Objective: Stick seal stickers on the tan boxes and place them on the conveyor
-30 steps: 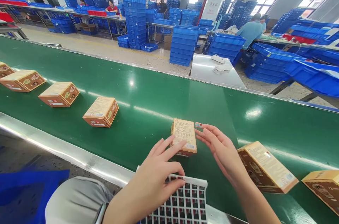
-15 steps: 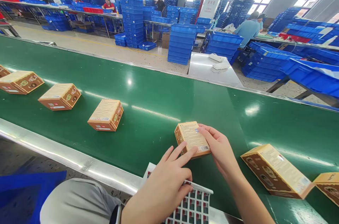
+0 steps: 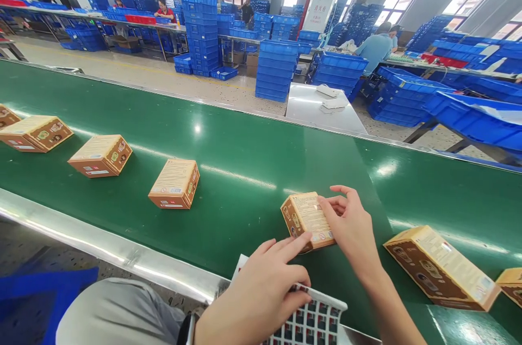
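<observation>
A brown and cream printed carton (image 3: 312,217) lies on the green conveyor belt. My right hand (image 3: 353,225) is at its right side, with the thumb on the top near a small shiny sticker (image 3: 317,207) and the other fingers raised apart. My left hand (image 3: 265,290) pinches the edge of a white sheet of small dark-and-red stickers (image 3: 314,318) between thumb and index finger. Its other fingers stretch to the carton's near edge. Part of the sheet is hidden under that hand.
Several more cartons rest on the belt (image 3: 244,143), one close on the left (image 3: 175,184) and one on the right (image 3: 440,269). A metal rail (image 3: 101,236) edges the near side. Beyond are a metal table (image 3: 322,116), stacked blue crates (image 3: 277,70) and seated people.
The cartons appear farther right in view. My right index finger has lifted off the carton while the thumb stays on top. The sticker sheet and my left hand have shifted right too.
</observation>
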### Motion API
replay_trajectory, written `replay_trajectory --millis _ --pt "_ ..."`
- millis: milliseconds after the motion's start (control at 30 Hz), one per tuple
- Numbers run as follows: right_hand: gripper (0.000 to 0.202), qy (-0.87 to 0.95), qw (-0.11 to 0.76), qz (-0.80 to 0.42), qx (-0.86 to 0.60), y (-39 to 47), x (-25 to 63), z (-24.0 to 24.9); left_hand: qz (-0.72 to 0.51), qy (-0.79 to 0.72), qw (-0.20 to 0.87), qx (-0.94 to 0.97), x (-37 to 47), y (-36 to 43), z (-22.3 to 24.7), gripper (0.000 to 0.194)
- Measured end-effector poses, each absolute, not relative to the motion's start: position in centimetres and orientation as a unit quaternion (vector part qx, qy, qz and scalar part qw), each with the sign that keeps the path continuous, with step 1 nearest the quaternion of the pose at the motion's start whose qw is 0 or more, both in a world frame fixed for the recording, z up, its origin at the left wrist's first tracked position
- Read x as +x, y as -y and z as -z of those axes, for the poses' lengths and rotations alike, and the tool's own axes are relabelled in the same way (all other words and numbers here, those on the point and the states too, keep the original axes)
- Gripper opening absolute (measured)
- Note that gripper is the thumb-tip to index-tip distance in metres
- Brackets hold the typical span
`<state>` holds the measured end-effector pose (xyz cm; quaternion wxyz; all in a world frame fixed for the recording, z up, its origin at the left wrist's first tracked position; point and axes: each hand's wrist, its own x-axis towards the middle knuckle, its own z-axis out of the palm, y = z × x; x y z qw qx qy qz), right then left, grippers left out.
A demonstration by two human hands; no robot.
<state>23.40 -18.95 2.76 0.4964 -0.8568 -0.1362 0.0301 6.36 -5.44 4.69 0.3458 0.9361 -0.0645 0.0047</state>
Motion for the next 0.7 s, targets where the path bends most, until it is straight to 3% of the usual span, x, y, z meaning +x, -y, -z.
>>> replay_trajectory --millis 67,167,300,400,500,567,700 --pt "0.037 0.173 0.453 0.021 -0.874 19.4 23.1 -3.5 0.001 0.004 0.380 0.925 5.6 4.8 -5.2 0.001" --pt "0.030 0.305 0.425 0.037 -0.852 19.7 21.2 -5.2 0.014 -0.066 0.406 0.911 4.4 3.7 -6.2 0.009" --pt "0.010 0.512 0.391 -0.188 -0.742 19.4 18.3 -6.9 0.013 -0.122 0.473 0.872 3.3 2.5 -7.3 0.008" --pt "0.015 0.533 0.372 -0.232 -0.724 18.9 17.5 -6.8 0.035 -0.169 0.489 0.855 2.7 1.9 -7.9 0.014" --pt "0.018 0.544 0.359 -0.231 -0.722 18.8 17.5 -6.2 0.067 -0.185 0.445 0.873 2.1 1.6 -8.4 0.003" --pt "0.019 0.574 0.345 -0.204 -0.713 18.7 17.5 -5.9 0.072 -0.187 0.424 0.883 1.9 1.5 -8.6 0.011" --pt "0.012 0.647 0.319 -0.042 -0.692 18.0 16.8 -5.9 0.054 -0.187 0.399 0.896 1.8 1.5 -8.3 0.015"
